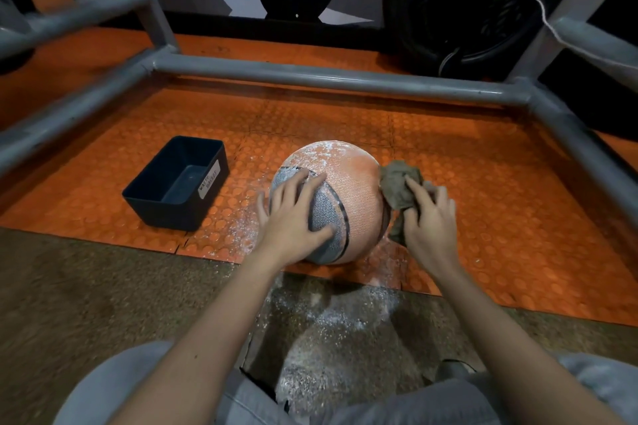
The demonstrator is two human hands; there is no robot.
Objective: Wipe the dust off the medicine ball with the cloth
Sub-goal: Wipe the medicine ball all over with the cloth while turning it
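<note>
Head view: left hand (297, 216), spread flat, steadies the ball (348, 190); the right hand (431, 222) has its grip clamped on the cloth (397, 187) at the ball's side. It should sweep upward over the dust (328, 152) on top.

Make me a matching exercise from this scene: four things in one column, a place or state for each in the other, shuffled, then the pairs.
Things
1. ball
2. cloth
3. bin
4. left hand

Places or states
A. bunched in the right hand, against the ball's right side
B. rests spread on the ball
C. stands on the mat, left of the ball
D. white dust on its top

Pairs: 1-D, 2-A, 3-C, 4-B
</note>
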